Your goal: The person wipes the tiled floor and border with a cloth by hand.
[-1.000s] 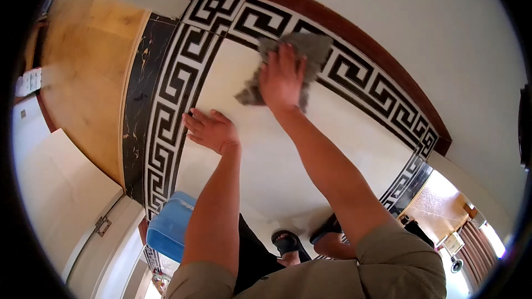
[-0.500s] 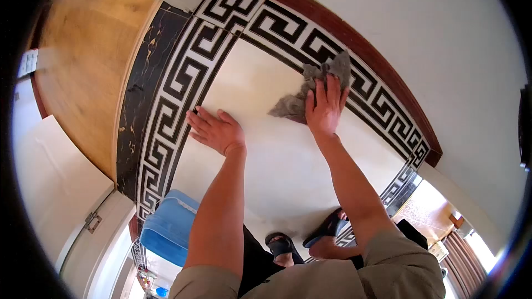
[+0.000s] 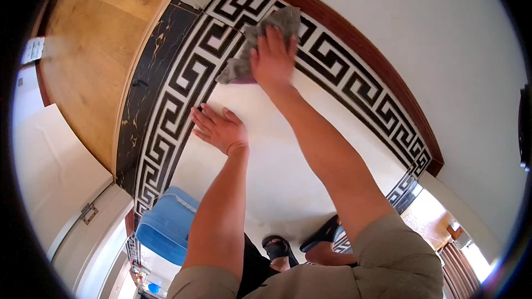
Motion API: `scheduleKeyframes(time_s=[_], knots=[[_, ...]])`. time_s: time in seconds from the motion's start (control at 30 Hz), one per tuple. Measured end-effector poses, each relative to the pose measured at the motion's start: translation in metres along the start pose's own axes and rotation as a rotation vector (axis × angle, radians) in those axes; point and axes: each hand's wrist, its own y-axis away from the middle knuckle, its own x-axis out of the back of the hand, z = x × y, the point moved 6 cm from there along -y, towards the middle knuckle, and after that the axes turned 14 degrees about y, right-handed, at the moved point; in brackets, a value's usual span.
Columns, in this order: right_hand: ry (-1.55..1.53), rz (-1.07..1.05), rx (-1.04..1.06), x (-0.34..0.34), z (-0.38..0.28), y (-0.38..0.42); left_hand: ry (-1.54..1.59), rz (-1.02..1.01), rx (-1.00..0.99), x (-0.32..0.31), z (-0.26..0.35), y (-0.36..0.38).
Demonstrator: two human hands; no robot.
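Observation:
A crumpled grey cleaning cloth (image 3: 238, 69) lies on the floor tiles near the far corner, partly over the black-and-white key-pattern border (image 3: 335, 58). My right hand (image 3: 275, 63) grips it and presses it down, fingers stretched forward over the fabric. A strip of purple shows along the cloth's lower edge. To the left and nearer to me, my left hand (image 3: 220, 129) rests palm down on the pale floor (image 3: 288, 144). Its fingers are spread, touching the inner edge of the border, and nothing is in it.
A blue plastic basin (image 3: 166, 227) stands left of my left forearm. Dark red skirting (image 3: 354, 27) runs along the white wall. Beyond a black marbled threshold strip (image 3: 149, 72) lies wooden flooring (image 3: 100, 39). A white door (image 3: 61, 171) is at left; my sandalled feet (image 3: 280, 249) are below.
My right hand has swept the grey cloth left and away from me along the border, toward the corner. My left hand stays in about the same place.

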Motion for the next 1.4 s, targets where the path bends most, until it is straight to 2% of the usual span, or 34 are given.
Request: scheduleKeyframes(time_s=[0.07,0.13,0.27,0.37,0.5,0.6,0.73,0.83,0.97,1.17,1.27,1.4], knots=[[0.029,-0.058,-0.031,0.012,0.037,0.038,-0.003,-0.006,-0.002,-0.001,0.001,-0.001],[0.042,0.085,-0.062,0.021,0.083,0.092,-0.006,-0.012,0.004,-0.002,-0.002,-0.001],[0.153,0.045,-0.144,0.055,0.17,0.181,-0.023,-0.02,0.002,0.001,0.003,-0.001],[0.177,-0.026,-0.167,0.074,0.206,0.21,-0.025,-0.047,0.022,0.0,0.001,-0.001],[-0.09,0.023,-0.222,0.064,0.226,0.204,-0.039,-0.037,0.025,-0.003,-0.003,-0.001],[-0.138,-0.075,-0.353,0.059,0.232,0.179,-0.051,-0.012,0.006,-0.003,-0.002,0.0],[-0.144,-0.102,-0.286,0.066,0.235,0.155,-0.038,0.065,-0.033,-0.002,-0.001,0.0],[-0.257,-0.177,-0.243,0.066,0.243,0.143,-0.082,0.027,-0.026,0.002,0.002,-0.001],[-0.171,-0.176,-0.087,0.062,0.236,0.134,-0.07,0.05,-0.035,-0.002,0.0,0.001],[-0.207,-0.374,-0.068,0.051,0.221,0.102,-0.014,0.032,-0.001,-0.002,-0.003,0.001],[-0.192,-0.439,0.012,0.043,0.205,0.079,-0.008,0.011,0.022,0.004,0.001,0.0],[-0.151,-0.325,0.051,0.038,0.177,0.047,-0.025,0.045,-0.003,-0.001,0.001,0.001]])
